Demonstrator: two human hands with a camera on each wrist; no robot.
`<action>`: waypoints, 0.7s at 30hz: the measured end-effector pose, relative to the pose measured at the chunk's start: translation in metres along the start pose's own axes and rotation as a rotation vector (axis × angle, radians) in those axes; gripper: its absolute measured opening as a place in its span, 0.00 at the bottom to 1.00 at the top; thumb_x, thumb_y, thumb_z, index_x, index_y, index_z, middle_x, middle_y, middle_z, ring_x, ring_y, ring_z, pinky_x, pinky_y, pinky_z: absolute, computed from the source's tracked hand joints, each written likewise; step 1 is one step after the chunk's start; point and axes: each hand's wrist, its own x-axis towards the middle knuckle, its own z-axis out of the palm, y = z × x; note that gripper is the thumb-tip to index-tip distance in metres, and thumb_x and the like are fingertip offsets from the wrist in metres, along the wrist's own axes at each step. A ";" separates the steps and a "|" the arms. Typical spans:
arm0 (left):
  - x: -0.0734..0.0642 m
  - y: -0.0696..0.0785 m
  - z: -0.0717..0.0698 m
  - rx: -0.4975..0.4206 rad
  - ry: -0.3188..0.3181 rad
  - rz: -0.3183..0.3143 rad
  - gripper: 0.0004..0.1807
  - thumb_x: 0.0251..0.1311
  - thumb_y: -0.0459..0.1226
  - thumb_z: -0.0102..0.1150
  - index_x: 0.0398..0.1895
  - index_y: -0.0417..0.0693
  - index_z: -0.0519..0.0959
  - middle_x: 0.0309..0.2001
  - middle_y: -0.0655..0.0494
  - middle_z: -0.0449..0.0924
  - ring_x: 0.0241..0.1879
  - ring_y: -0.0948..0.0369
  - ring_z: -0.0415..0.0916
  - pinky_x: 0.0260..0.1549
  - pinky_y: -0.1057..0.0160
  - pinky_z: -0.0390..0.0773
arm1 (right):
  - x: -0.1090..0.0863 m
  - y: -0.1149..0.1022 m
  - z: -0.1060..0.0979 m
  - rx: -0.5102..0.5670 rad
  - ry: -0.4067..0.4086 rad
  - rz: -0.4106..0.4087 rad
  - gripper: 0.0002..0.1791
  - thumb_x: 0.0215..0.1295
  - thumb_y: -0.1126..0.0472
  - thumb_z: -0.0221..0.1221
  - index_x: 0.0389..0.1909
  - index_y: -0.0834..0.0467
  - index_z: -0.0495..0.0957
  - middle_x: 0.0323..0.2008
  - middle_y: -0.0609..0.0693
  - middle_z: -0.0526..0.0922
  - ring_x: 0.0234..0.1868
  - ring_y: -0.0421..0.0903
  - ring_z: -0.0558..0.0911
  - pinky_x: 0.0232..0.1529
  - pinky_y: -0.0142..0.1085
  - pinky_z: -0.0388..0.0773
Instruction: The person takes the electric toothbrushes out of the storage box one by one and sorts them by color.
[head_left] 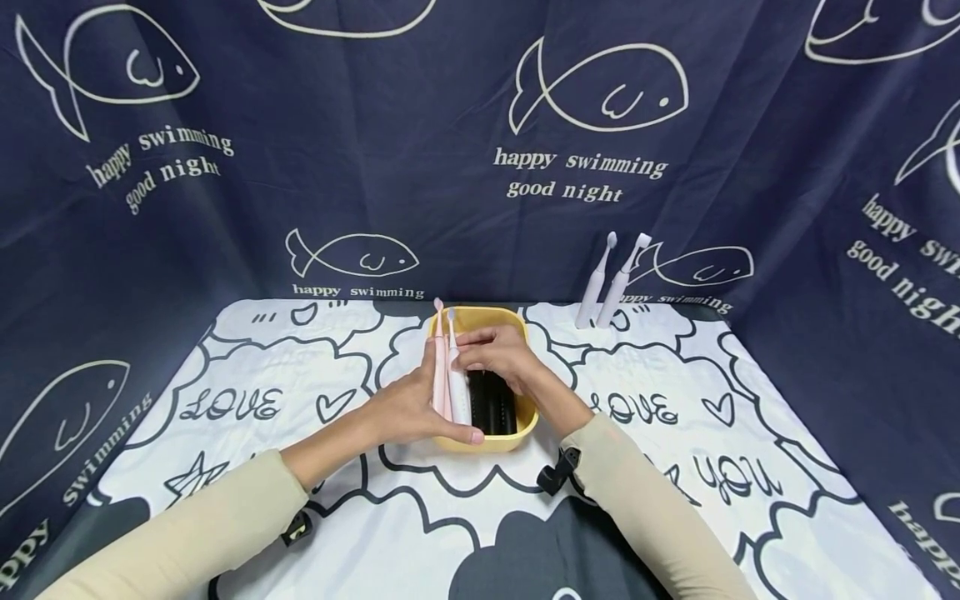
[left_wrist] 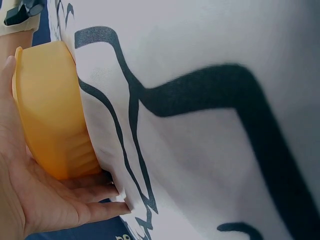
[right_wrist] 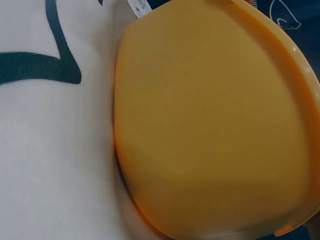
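A yellow bin [head_left: 498, 319] sits on the table in the middle of the head view. My left hand [head_left: 408, 408] holds it at the near left corner, thumb along the front rim and fingers against the outer side, as the left wrist view shows. Inside the bin's left part stand a pink electric toothbrush [head_left: 440, 367] and a white electric toothbrush [head_left: 460, 404], heads up. With thumb and fingers, my right hand [head_left: 504, 357] pinches the white toothbrush near the top of its handle. Black dark-cased items [head_left: 491, 404] lie in the bin beneath this hand, partly hidden.
Two pale electric toothbrushes [head_left: 603, 287] stand upright at the table's back right. A white cloth [head_left: 247, 442] with black lettering covers the table. Dark blue fish-print curtains [head_left: 450, 150] hang behind and along both sides.
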 end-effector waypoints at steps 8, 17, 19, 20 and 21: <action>0.001 0.002 0.000 -0.007 0.002 -0.006 0.98 0.37 0.71 0.91 0.81 0.88 0.06 0.86 0.43 0.68 0.68 0.50 0.82 0.69 0.43 0.81 | -0.001 -0.003 -0.002 0.040 -0.027 0.035 0.30 0.57 0.76 0.73 0.64 0.72 0.85 0.50 0.57 0.94 0.39 0.37 0.88 0.43 0.28 0.88; 0.000 0.001 -0.001 0.026 -0.006 -0.033 0.98 0.38 0.73 0.89 0.86 0.80 0.09 0.82 0.40 0.73 0.63 0.53 0.84 0.66 0.44 0.82 | 0.000 -0.002 -0.002 0.089 -0.070 0.014 0.30 0.59 0.78 0.71 0.66 0.72 0.83 0.48 0.53 0.92 0.41 0.38 0.88 0.43 0.28 0.87; -0.001 0.001 -0.001 0.021 -0.015 -0.041 0.98 0.38 0.73 0.89 0.87 0.76 0.10 0.85 0.39 0.68 0.67 0.51 0.82 0.69 0.43 0.81 | 0.000 -0.002 -0.001 0.094 -0.081 0.002 0.30 0.60 0.78 0.70 0.66 0.72 0.82 0.49 0.53 0.92 0.42 0.39 0.88 0.44 0.29 0.87; -0.001 0.001 -0.001 0.011 -0.017 -0.042 0.98 0.38 0.73 0.89 0.87 0.76 0.09 0.86 0.39 0.66 0.68 0.51 0.82 0.70 0.42 0.80 | 0.001 -0.002 -0.001 0.096 -0.085 -0.001 0.30 0.60 0.78 0.70 0.66 0.72 0.82 0.49 0.54 0.92 0.43 0.39 0.88 0.45 0.29 0.87; -0.001 0.000 0.000 0.007 -0.019 -0.041 0.98 0.38 0.73 0.89 0.87 0.76 0.09 0.87 0.38 0.64 0.69 0.50 0.81 0.71 0.42 0.79 | 0.001 -0.001 -0.001 0.099 -0.087 -0.002 0.30 0.60 0.78 0.69 0.66 0.72 0.82 0.50 0.54 0.92 0.43 0.39 0.88 0.45 0.29 0.87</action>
